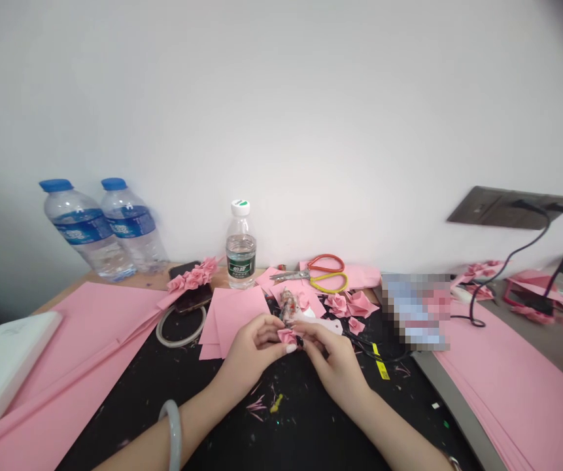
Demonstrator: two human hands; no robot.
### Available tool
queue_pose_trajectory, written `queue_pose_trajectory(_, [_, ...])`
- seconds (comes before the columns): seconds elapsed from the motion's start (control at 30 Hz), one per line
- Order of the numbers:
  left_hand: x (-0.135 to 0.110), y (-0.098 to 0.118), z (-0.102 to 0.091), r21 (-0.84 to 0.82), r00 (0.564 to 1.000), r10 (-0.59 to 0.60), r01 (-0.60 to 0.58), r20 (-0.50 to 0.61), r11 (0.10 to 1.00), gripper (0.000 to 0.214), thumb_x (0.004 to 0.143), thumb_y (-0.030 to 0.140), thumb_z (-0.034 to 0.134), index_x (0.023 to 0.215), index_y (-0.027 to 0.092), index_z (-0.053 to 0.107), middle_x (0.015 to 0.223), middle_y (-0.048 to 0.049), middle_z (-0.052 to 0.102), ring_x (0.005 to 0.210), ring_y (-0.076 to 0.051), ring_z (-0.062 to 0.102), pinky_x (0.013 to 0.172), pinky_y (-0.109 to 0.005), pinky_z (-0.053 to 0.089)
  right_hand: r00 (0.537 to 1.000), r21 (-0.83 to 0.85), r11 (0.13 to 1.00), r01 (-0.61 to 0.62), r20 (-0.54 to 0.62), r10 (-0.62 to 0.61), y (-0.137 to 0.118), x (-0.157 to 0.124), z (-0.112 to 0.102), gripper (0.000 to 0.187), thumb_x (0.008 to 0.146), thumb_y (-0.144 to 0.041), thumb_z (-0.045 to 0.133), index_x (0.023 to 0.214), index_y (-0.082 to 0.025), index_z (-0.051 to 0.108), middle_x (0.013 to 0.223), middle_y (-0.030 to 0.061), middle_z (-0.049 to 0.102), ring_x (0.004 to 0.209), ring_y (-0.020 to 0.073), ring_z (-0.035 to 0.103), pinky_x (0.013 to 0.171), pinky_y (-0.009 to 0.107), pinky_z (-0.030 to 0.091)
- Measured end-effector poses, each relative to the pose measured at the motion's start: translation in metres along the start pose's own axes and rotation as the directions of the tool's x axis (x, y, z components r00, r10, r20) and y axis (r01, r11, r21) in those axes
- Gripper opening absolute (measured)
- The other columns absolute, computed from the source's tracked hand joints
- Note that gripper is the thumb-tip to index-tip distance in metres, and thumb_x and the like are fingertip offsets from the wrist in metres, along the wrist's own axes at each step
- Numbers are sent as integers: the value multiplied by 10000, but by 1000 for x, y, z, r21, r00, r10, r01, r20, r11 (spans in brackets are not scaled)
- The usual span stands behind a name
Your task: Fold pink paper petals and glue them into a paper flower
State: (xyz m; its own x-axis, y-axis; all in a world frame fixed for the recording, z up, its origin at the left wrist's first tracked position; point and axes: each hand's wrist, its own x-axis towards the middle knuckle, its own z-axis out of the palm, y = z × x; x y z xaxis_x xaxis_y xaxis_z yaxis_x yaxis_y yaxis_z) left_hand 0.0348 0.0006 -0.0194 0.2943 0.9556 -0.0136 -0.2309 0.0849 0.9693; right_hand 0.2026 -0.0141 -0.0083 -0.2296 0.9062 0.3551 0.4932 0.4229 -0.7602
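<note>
Between the fingertips of both hands is a small pink paper flower [287, 336], held low over the black table mat [310, 418]. My left hand [260, 340] pinches its left side, thumb and fingers together. From the right, my right hand [327, 353] has its fingertips closed on the flower's other edge. Just beyond the fingers lie several finished pink paper roses [342, 304] and a pale hand-held tool [327, 324], partly hidden by my right hand. Scissors [310, 275] with one red and one yellow handle rest behind them. Square pink paper sheets [242, 314] lie left of the hands.
A small water bottle [240, 252] stands by the wall, two larger bottles [85, 229] at the left. A phone [190, 294] lies under a strip of roses, near a clear ring [163, 330]. Large pink sheets [516, 392] and cables [477, 317] occupy the right.
</note>
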Motion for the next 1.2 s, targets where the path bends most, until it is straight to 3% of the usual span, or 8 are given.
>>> queue_pose_trajectory(0.3, [-1, -1, -1, 54, 1000, 13, -14, 19, 998, 181, 701, 165, 685, 842, 162, 573, 821, -12, 653, 841, -164, 620, 792, -284, 459, 998, 37, 999, 31, -56, -29, 1, -2, 0, 247, 841, -116, 476, 1029, -219, 599, 1074, 63, 653, 889, 192, 635, 692, 282, 510])
queue_pose_trajectory(0.5, [-6, -1, 3, 186, 999, 19, -27, 44, 982, 306, 665, 101, 673, 937, 179, 555, 849, -19, 648, 838, -180, 619, 712, -270, 473, 995, 45, 995, 92, -34, -91, -5, 0, -2, 146, 782, -128, 590, 891, -215, 634, 1090, 76, 618, 889, 209, 606, 621, 270, 482])
queue_pose_trajectory(0.63, [-9, 1, 5, 278, 998, 30, -45, 58, 959, 244, 652, 84, 660, 855, 171, 558, 783, 1, 621, 752, -161, 612, 672, -257, 468, 998, 71, 996, 62, -26, -60, -6, 0, 1, 54, 761, -141, 633, 775, -193, 644, 1056, 83, 592, 701, 154, 588, 545, 248, 451])
queue_pose_trajectory(0.77, [-11, 4, 7, 335, 998, 37, -53, 53, 941, 197, 658, 104, 656, 822, 167, 567, 748, 15, 599, 703, -142, 585, 661, -249, 455, 996, 82, 994, 76, -44, -73, -7, -1, 3, 127, 763, -73, 597, 694, -177, 617, 1003, 79, 589, 736, 153, 580, 561, 235, 435])
queue_pose_trajectory(0.93, [-10, 6, 8, 369, 998, 33, -49, 48, 928, 232, 642, 105, 666, 837, 173, 560, 737, 19, 603, 680, -136, 558, 622, -235, 418, 997, 74, 994, 77, -24, -75, -7, -1, 3, 90, 762, -99, 615, 781, -183, 643, 1031, 78, 572, 678, 133, 565, 543, 231, 436])
queue_pose_trajectory(1.07, [-9, 3, 7, 384, 999, 18, -28, 30, 923, 253, 628, 109, 683, 828, 173, 542, 705, 26, 602, 655, -131, 540, 602, -232, 391, 995, 84, 992, 91, -38, -88, -8, -1, 4, 111, 770, -91, 598, 711, -181, 624, 989, 73, 580, 735, 150, 575, 548, 223, 439])
queue_pose_trajectory(1.2, [-8, -1, 5, 288, 998, -33, 18, 46, 957, 236, 637, 136, 693, 815, 165, 540, 706, 19, 596, 670, -135, 551, 618, -237, 412, 995, 77, 994, 80, -66, -75, -10, -1, 3, 156, 767, -59, 572, 670, -179, 585, 957, 64, 590, 768, 157, 576, 572, 224, 435])
